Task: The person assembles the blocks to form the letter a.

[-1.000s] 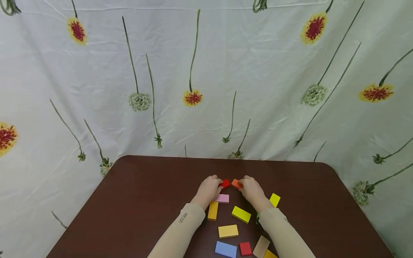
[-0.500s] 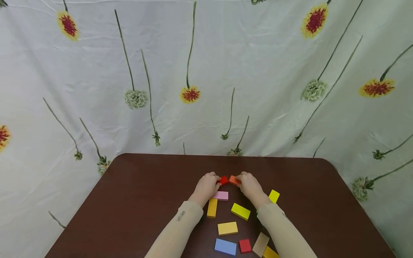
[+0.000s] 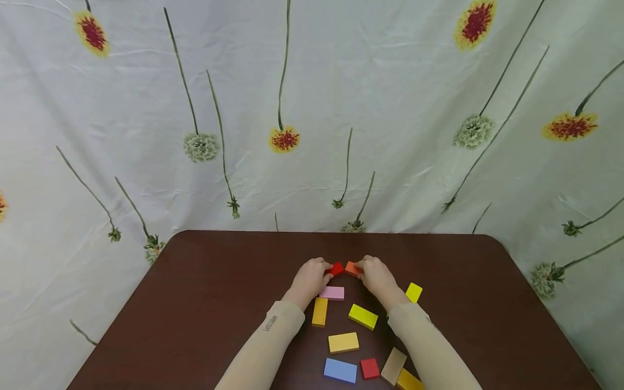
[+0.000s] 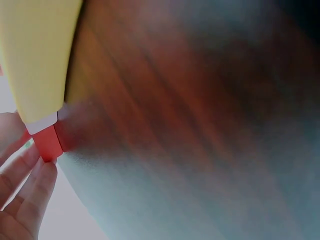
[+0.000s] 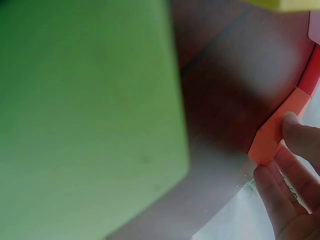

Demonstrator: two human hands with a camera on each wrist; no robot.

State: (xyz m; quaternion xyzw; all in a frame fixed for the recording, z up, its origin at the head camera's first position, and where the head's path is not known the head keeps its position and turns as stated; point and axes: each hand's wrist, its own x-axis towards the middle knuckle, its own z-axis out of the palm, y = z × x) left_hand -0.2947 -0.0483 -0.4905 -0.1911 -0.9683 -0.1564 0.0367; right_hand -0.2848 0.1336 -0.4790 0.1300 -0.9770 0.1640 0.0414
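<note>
The left hand (image 3: 308,279) pinches a small red wooden block (image 3: 336,268), and the right hand (image 3: 376,276) pinches a small orange wooden block (image 3: 352,267). Both hands are curled round their blocks. The two blocks sit in the middle of the dark brown wooden bench (image 3: 205,303), near its far side, and their tips look like they touch or almost touch. I cannot tell which.

In the right wrist view, the fingertips (image 5: 300,132) press on the end of the orange block (image 5: 277,130), and the red block (image 5: 311,75) sits right past it. In the left wrist view, the fingers (image 4: 30,175) touch the red block (image 4: 48,142) low down.

The step looks like lining these two blocks up. To do it well, I think the hands should hold the blocks softly by their sides, so the ends can be seen. Slide them slowly on the bench, not up in the air. Push a tiny bit at a time, so one block does not bump the other away.

Just behind the hands lie a pink flat block (image 3: 332,293), a long orange-yellow block (image 3: 319,312) and a bright yellow block (image 3: 363,317). The sleeves (image 3: 273,341) are near them, so the arms should keep up a little and not sweep them.
</note>
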